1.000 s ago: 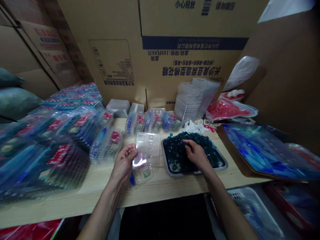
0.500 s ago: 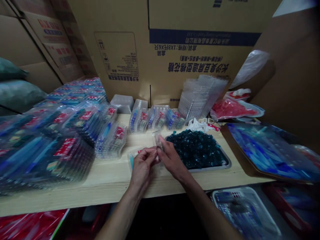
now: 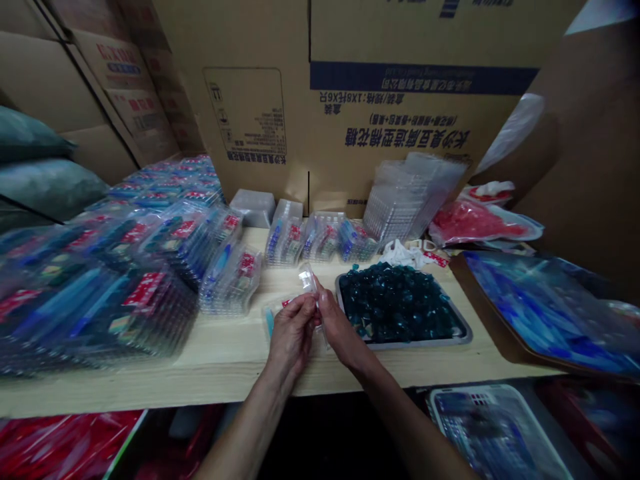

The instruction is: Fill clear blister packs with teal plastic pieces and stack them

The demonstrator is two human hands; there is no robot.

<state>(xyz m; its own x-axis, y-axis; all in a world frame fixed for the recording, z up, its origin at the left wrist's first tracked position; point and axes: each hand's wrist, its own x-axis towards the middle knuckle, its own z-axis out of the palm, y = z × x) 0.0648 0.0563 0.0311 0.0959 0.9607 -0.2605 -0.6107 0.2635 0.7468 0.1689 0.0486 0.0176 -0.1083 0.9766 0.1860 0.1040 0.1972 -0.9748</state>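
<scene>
In the head view my right hand [image 3: 337, 327] grips a thin clear plastic tray [image 3: 306, 277], which stands tilted on edge over the table. My left hand [image 3: 294, 328] is pinched closed against the near side of this tray, and its fingertips meet my right thumb. Under and behind my left hand lies another clear tray [image 3: 269, 321] with a light blue strip and a red piece, mostly hidden. Just right of my right hand sits a shallow tray [image 3: 467, 335] heaped with dark green, glossy small packets [image 3: 400, 300].
Stacks of filled clear trays [image 3: 150, 320] cover the left side. Smaller filled stacks [image 3: 323, 237] and nested clear trays [image 3: 395, 207] stand along the large cardboard box [image 3: 250, 113]. At right are a bag of red packets [image 3: 480, 223] and a box of blue packets [image 3: 545, 307].
The clear tray in my hands has turned and its upper end now leans to the left. My right hand has rotated slightly with it. The whole view has shifted a little.
</scene>
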